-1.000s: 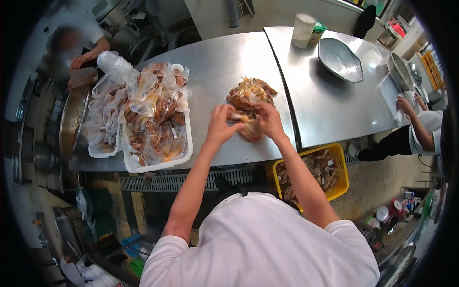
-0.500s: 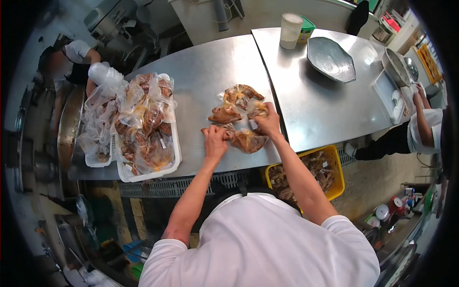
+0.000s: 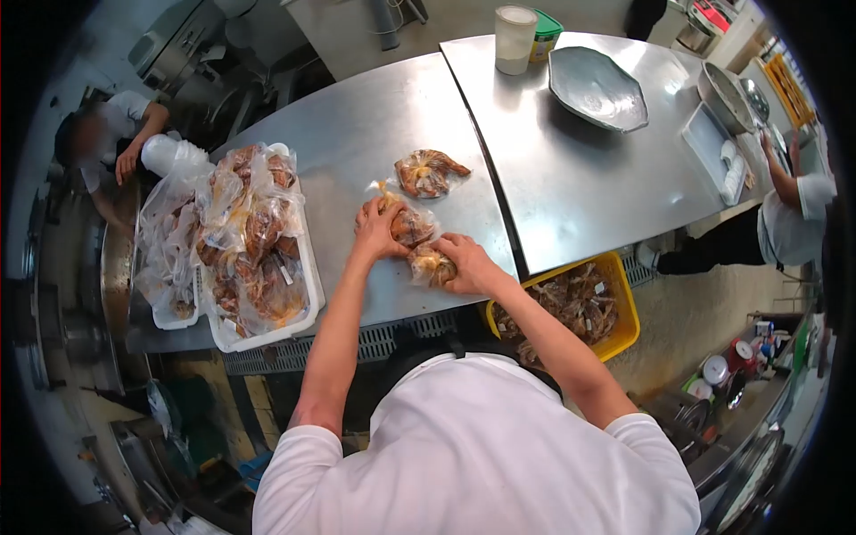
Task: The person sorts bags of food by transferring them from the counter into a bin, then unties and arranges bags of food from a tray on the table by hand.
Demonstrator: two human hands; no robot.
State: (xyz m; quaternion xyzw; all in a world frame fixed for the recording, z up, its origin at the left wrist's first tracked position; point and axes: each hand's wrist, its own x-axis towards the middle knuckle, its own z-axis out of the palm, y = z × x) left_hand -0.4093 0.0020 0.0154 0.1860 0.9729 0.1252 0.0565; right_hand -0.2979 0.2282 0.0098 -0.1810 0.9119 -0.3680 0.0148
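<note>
On the steel table (image 3: 357, 116) lie several clear bags of brown food. My left hand (image 3: 378, 230) is closed around the left side of a middle bag (image 3: 411, 226). Just below and to the right, my right hand (image 3: 466, 265) grips a nearer bag (image 3: 430, 266), and the two bags touch. A farther bag (image 3: 428, 173) lies above them, apart from both hands. To the left, a white basket (image 3: 314, 283) is heaped with similar bags, and a smaller white basket (image 3: 176, 321) beside it holds more.
A yellow crate (image 3: 629, 314) of brown pieces stands below the table edge. Across the seam are a grey plate (image 3: 597, 87), a whitish tub (image 3: 514, 40) and a tray (image 3: 709, 153). One person (image 3: 120, 134) is at the far left, another (image 3: 798, 218) at the right.
The bags, bunched together at first, are now spread apart, one lying separately above. Both hands have shifted, the left onto the middle bag, the right lower. The whole view has moved too.
</note>
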